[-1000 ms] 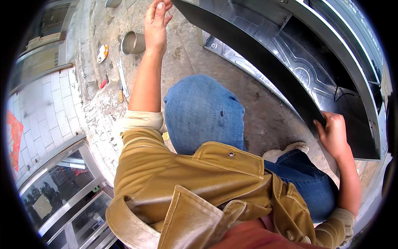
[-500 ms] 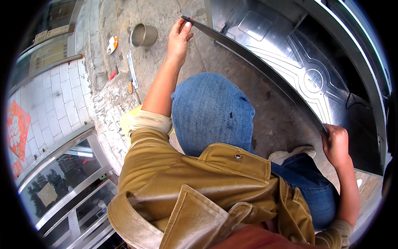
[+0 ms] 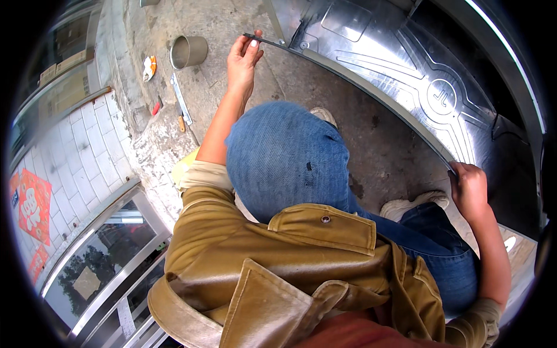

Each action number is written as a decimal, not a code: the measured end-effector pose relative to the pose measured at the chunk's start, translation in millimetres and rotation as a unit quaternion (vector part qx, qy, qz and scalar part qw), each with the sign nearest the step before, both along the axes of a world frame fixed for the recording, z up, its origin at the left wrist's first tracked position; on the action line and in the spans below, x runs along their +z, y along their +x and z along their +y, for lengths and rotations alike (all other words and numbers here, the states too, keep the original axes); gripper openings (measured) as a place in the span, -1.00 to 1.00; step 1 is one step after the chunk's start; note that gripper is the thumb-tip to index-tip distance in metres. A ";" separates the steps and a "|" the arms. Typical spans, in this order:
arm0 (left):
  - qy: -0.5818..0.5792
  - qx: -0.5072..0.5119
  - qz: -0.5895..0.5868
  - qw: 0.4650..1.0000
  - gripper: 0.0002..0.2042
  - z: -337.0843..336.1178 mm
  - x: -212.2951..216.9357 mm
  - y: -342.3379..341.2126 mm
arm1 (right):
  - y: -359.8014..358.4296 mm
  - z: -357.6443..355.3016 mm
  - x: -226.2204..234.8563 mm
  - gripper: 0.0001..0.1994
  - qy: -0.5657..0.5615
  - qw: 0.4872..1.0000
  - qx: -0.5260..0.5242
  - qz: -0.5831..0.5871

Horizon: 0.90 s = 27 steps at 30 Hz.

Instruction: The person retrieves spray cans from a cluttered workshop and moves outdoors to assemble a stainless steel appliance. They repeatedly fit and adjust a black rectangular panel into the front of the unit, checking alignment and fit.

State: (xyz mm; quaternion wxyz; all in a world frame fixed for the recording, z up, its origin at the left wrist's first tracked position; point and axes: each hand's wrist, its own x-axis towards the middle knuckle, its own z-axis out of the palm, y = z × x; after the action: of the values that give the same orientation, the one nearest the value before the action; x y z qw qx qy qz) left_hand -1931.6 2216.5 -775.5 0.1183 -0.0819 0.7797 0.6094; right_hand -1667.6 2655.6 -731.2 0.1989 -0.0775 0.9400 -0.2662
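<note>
Pinched at both ends, a long, thin, dark panel (image 3: 371, 89) is seen nearly edge-on, slanting from upper middle to right. My left hand (image 3: 243, 65) has its far left end between thumb and fingers. At the nearer right end, my right hand (image 3: 471, 188) is closed on the edge, the fingers partly hidden. Just beyond the panel lies a large metal housing (image 3: 400, 64) with a shiny, embossed sheet-metal surface. From this angle I cannot tell whether panel and housing touch.
On the concrete floor at upper left stand a grey metal cup (image 3: 198, 52), an orange-and-white packet (image 3: 149, 68), a long blade (image 3: 180, 95) with an orange handle and a small red-handled tool (image 3: 156, 107). A white tiled wall (image 3: 87, 151) borders the left. My bent knee (image 3: 290, 156) is between my arms.
The panel has tilted from showing some of its dark face to nearly edge-on. My left hand has come slightly nearer and left; my right hand has risen a little. Both keep their grip.
</note>
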 end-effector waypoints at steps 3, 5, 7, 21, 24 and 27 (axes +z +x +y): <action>-0.008 0.001 0.003 1.000 -0.69 0.4 -4.1 0.7 | 0.2 0.9 -7.4 -0.81 -0.003 1.000 -0.003 -0.004; 0.007 0.004 0.001 1.000 -0.75 -0.9 -6.6 0.3 | 0.5 1.9 -12.3 -0.81 -0.010 1.000 -0.003 0.004; 0.012 0.005 -0.001 1.000 -0.78 -1.4 -9.5 0.6 | 1.3 2.5 -16.5 -0.80 -0.016 1.000 -0.004 0.008; -0.002 0.006 -0.013 1.000 -0.75 3.2 -27.4 -4.1 | -4.4 5.0 -28.6 -0.81 -0.021 0.999 -0.016 -0.030; -0.002 0.007 -0.018 1.000 -0.75 4.0 -29.3 -5.2 | -5.5 6.7 -32.5 -0.81 -0.020 0.999 -0.015 -0.045; -0.006 0.005 -0.018 1.000 -0.75 4.1 -31.1 -7.2 | -6.6 9.0 -36.3 -0.82 -0.023 0.998 -0.016 -0.060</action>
State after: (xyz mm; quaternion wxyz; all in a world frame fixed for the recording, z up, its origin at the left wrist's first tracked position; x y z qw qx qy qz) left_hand -1938.8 2220.7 -806.6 0.1286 -0.0975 0.7806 0.6038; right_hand -1674.2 2664.6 -767.5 0.2488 -0.0511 0.9212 -0.2947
